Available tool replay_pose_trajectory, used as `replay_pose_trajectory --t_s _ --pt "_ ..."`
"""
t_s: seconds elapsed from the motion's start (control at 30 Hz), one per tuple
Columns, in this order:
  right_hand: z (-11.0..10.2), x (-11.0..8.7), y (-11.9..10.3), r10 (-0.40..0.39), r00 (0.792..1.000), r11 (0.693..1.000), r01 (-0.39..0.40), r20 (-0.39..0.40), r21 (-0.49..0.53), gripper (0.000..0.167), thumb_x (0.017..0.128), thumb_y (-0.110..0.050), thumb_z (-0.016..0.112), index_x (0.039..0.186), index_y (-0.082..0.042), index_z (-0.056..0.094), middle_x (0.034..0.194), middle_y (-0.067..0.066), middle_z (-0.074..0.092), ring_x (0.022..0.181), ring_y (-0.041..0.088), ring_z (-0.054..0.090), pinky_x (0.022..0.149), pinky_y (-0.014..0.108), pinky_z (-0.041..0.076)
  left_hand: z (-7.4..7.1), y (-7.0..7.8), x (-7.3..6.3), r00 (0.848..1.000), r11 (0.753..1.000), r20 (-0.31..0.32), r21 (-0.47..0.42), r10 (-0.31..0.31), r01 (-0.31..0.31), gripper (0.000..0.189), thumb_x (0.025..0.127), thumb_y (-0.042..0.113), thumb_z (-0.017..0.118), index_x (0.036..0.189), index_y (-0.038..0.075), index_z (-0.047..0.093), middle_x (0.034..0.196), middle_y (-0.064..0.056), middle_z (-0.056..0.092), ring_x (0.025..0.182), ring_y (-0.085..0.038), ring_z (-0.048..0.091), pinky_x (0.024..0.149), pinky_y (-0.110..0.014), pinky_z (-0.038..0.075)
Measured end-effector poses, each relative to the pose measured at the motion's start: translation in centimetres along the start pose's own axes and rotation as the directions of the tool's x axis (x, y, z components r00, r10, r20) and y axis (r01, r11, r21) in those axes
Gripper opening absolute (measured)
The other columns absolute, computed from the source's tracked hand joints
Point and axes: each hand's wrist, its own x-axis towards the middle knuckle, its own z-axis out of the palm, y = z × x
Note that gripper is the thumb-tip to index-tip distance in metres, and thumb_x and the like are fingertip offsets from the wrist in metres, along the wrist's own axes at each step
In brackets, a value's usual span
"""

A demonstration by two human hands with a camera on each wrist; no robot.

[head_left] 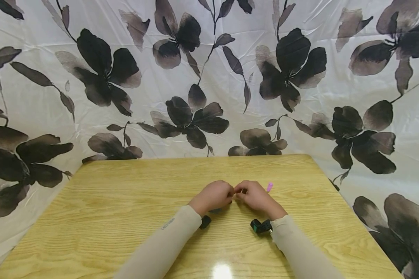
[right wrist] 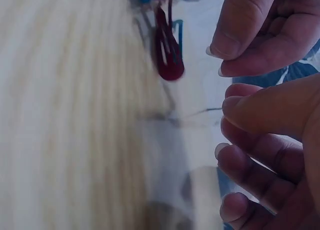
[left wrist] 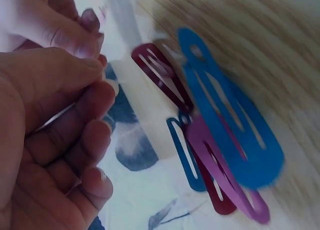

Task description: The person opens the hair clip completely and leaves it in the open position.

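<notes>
Both hands meet fingertip to fingertip over the table. My left hand (head_left: pixel 216 195) has its thumb and index finger brought together, the other fingers loosely bent. Facing it, my right hand (head_left: pixel 254 195) likewise brings thumb to index finger. I cannot tell whether a small thing is between the fingertips. Several snap hair clips overlap beneath the left hand: a large blue clip (left wrist: pixel 262 167), a purple clip (left wrist: pixel 200 132), a dark red clip (left wrist: pixel 141 52) and a smaller teal clip (left wrist: pixel 197 184). In the head view the left hand mostly hides them. The right wrist view shows another dark red clip (right wrist: pixel 171 72).
A pink hair clip (head_left: pixel 270 187) lies on the wooden table (head_left: pixel 125 213), just beyond the right hand. Black wrist cameras, one on the right wrist (head_left: pixel 260 226), hang under the sleeves. A floral cloth (head_left: pixel 230 89) hangs behind the table's far edge.
</notes>
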Motion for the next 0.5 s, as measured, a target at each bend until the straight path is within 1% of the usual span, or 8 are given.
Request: replay_pose_trajectory --t_s 0.1,0.17,0.27,0.33,0.5 --pt "-0.6 0.1 0.1 0.008 1.0 1.0 -0.009 -0.01 -0.017 0.013 0.091 -0.009 0.065 0.098 -0.015 0.074 0.095 -0.002 0.068 0.08 0.01 0.056 0.073 0.028 0.047 -0.1 0.5 0.3 1.0 1.0 -0.018 0.018 -0.022 0.023 0.019 0.092 0.012 0.061 0.074 0.014 0.069 0.064 0.006 0.056 0.058 -0.009 0.039 0.059 -0.023 0.034" --pt "-1.0 0.0 0.3 0.018 1.0 0.999 -0.018 -0.015 -0.03 0.014 0.091 -0.009 0.064 0.099 -0.016 0.074 0.097 -0.003 0.068 0.082 0.01 0.056 0.075 0.029 0.047 -0.1 0.8 0.6 0.999 0.999 -0.032 0.025 -0.039 0.04 0.018 0.091 0.012 0.06 0.076 0.014 0.069 0.065 0.006 0.057 0.058 -0.008 0.041 0.059 -0.022 0.035" --pt "-1.7 -0.1 0.5 0.036 0.999 0.999 -0.037 -0.017 -0.033 0.014 0.092 -0.01 0.064 0.099 -0.017 0.074 0.097 -0.004 0.068 0.085 0.01 0.057 0.077 0.031 0.048 0.1 1.2 0.9 0.997 0.998 -0.047 0.034 -0.059 0.061 0.015 0.091 0.014 0.06 0.081 0.014 0.072 0.07 0.005 0.064 0.059 -0.007 0.046 0.059 -0.022 0.04" --pt "-2.1 -0.1 0.7 0.042 0.999 0.998 -0.042 -0.018 -0.036 0.013 0.092 -0.011 0.064 0.099 -0.017 0.074 0.097 -0.004 0.068 0.086 0.011 0.058 0.079 0.033 0.048 0.3 1.4 1.2 0.996 0.997 -0.059 0.041 -0.067 0.069 0.014 0.09 0.015 0.06 0.084 0.015 0.073 0.076 0.005 0.068 0.061 -0.008 0.052 0.061 -0.023 0.044" --pt "-3.2 -0.2 1.2 0.032 0.999 0.998 -0.033 -0.019 -0.053 0.013 0.092 -0.01 0.063 0.099 -0.014 0.073 0.095 -0.002 0.068 0.087 0.013 0.059 0.082 0.037 0.049 0.5 1.9 1.8 0.994 0.995 -0.071 0.056 -0.084 0.088 0.016 0.091 0.015 0.058 0.092 0.016 0.074 0.085 0.004 0.072 0.069 -0.01 0.061 0.066 -0.026 0.05"
